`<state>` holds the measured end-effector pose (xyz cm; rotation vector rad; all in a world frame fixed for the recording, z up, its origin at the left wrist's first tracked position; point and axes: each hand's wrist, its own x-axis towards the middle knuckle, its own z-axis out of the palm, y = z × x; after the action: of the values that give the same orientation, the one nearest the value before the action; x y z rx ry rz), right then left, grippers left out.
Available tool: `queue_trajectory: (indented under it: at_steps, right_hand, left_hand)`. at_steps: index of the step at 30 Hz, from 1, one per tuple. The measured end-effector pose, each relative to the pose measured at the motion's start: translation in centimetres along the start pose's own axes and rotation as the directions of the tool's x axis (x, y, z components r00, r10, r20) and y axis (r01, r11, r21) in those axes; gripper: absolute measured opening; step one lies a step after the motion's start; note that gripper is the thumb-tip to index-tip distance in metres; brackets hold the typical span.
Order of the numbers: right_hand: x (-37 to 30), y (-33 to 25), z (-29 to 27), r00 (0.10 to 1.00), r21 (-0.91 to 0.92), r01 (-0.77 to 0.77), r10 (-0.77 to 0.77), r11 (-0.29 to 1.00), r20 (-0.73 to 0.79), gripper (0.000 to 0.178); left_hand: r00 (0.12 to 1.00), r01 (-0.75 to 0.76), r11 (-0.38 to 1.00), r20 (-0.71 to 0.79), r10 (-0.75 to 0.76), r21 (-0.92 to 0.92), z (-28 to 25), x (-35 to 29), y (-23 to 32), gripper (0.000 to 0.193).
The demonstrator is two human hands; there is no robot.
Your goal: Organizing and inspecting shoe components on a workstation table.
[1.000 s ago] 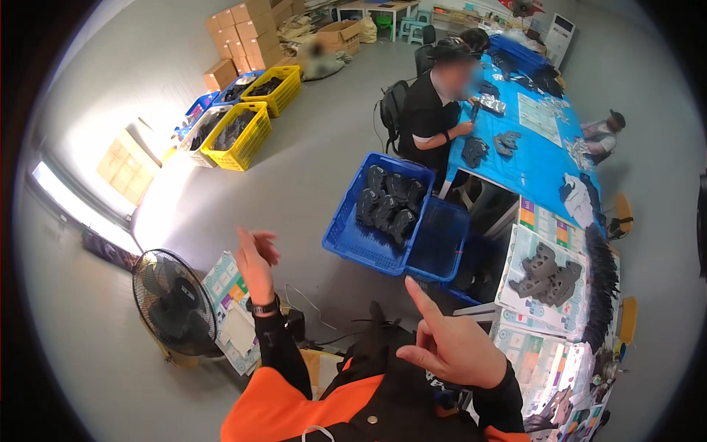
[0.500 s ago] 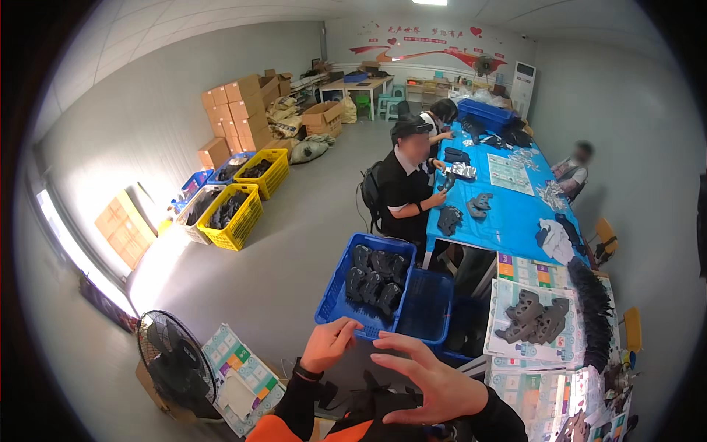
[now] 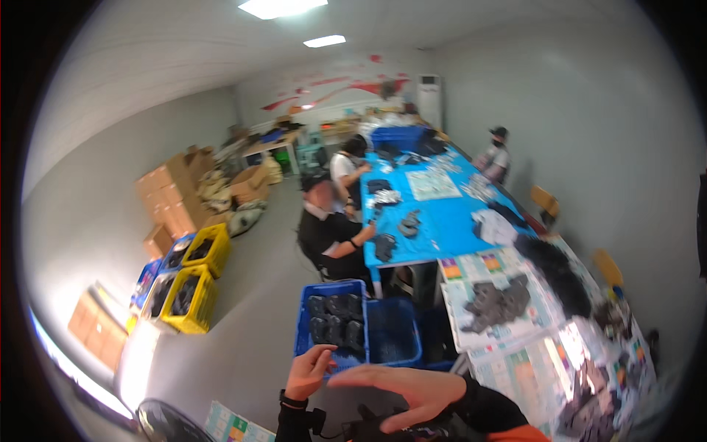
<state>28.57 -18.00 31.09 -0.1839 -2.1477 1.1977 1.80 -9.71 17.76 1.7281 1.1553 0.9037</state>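
Black moulded pieces point(image 3: 335, 320) sit in a blue basket point(image 3: 302, 328) just ahead of our hands, in what look like two rows, side by side; blur hides finer detail. Our left hand point(image 3: 308, 374) shows over the basket's near edge, fingers loosely bent, nothing visible in it; we cannot tell whether its fingertips meet, nor whether it touches the rim. Our right hand point(image 3: 420, 388) is bare, thumb and fingers apart, pointing across toward the left one.

As far as we can judge, the pieces in the basket are laid in place, and neither hand is working on one. Outside it, grey pieces point(image 3: 497, 302) lie heaped on a white sheet point(image 3: 471, 342), and further dark and grey parts point(image 3: 384, 247) rest on the blue cloth point(image 3: 442, 236); whether those are waiting or finished we cannot tell.

For edges, we have the basket's rim closest, a second blue crate point(image 3: 394, 335) just beside it on the right, and the sheet-covered table point(image 3: 508, 383) near our right forearm point(image 3: 490, 405). A co-worker point(image 3: 324, 236) in a dark top is beyond the basket. Open room lies to our left: grey floor point(image 3: 247, 317) runs between the basket and the yellow crates point(image 3: 193, 313), with a fan point(image 3: 166, 423) at the lower left
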Motion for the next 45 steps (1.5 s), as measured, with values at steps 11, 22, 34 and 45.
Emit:
queue_trajectory:
  at_steps: [11, 22, 34, 45]
  right_hand:
    - [-2.9, 0.9, 1.6, 0.882, 0.255, -0.466, 0.467, 0.847, 0.06, 0.087]
    - [-3.8, 6.1, 5.3, 0.87, 0.942, -0.191, -0.396, 0.277, 0.293, 0.136]
    - [-2.6, 9.3, 4.4, 0.954, 0.913, 0.009, 0.272, 0.407, -0.13, 0.157]
    - [-3.5, 13.9, 2.0, 0.854, 0.831, 0.486, 0.055, 0.271, -0.517, 0.018]
  left_hand:
    - [0.988, -0.154, 0.942, -0.023, 0.154, -0.297, 2.1, -1.2, -0.8, 0.049]
    - [0.94, -0.05, 0.868, 0.272, 0.208, -0.494, 0.5, -2.9, -2.2, 0.082]
    - [0.955, 0.068, 0.841, 0.28, 0.102, -0.537, 0.3, -5.0, -3.7, 0.039]
    - [0.964, 0.26, 0.329, 0.222, -0.148, -0.908, 2.4, -0.8, -4.8, 0.076]
